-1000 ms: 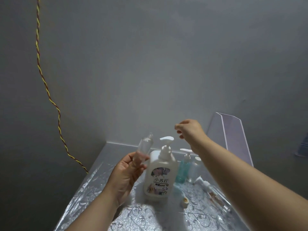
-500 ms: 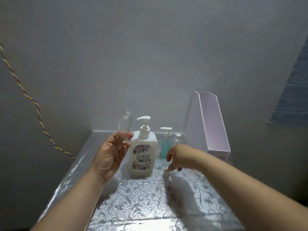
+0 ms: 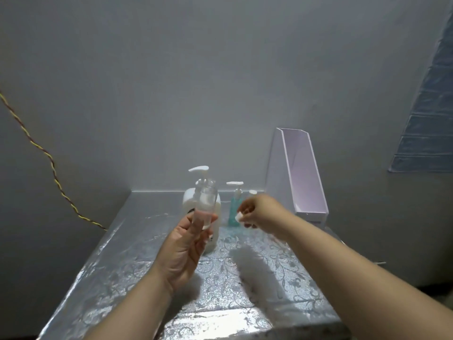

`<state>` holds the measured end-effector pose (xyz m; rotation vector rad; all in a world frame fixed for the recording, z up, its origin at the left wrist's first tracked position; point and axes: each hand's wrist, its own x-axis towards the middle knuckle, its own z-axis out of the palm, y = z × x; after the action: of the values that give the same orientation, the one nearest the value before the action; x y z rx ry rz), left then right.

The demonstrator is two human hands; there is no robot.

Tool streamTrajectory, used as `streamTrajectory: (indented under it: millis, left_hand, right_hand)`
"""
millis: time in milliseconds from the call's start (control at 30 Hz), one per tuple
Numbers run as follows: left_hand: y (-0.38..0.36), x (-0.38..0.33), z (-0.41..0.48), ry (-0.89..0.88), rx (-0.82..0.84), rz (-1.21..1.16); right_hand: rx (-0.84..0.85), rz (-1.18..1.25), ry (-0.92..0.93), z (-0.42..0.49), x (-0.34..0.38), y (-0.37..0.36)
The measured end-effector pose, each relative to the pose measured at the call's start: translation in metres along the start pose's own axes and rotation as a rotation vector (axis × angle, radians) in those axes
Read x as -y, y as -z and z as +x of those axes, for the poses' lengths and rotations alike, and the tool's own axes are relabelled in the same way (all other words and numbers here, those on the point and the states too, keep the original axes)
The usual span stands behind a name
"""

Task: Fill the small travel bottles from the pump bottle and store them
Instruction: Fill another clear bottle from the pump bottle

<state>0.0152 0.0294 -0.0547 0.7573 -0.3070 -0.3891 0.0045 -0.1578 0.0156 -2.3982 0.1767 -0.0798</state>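
Note:
My left hand (image 3: 182,251) holds a small clear travel bottle (image 3: 206,203) upright in front of the white pump bottle (image 3: 190,201), which stands on the silver patterned table (image 3: 220,285). My right hand (image 3: 259,212) pinches a small white cap (image 3: 238,216) in its fingertips, just right of the travel bottle and above the table. A teal pump bottle (image 3: 234,208) stands behind the right hand, with another small bottle's white top (image 3: 252,192) showing beside it.
A pale pink open bin (image 3: 301,173) stands upright at the table's back right against the grey wall. A yellow-and-red twisted cable (image 3: 52,165) hangs along the wall on the left. The table's front edge is near the bottom of the view.
My right hand went down to the table, picked up the small white cap and has lifted it toward the travel bottle. My left hand has kept the bottle upright.

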Motion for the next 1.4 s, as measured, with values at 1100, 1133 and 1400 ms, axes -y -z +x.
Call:
streamTrajectory:
  millis: [1100,1133,1400]
  left_hand:
    - [0.002,0.027,-0.001,0.046,-0.09,0.048]
    - [0.002,0.028,-0.001,0.048,-0.088,0.057]
    - [0.001,0.028,0.0,0.036,-0.089,0.052]
  right_hand:
    - [0.175,-0.406,0.481,-0.02,0.067,0.054]
    - [0.162,-0.464,0.485,-0.021,0.067,0.052]
    - [0.142,-0.534,0.471,-0.023,0.067,0.051]
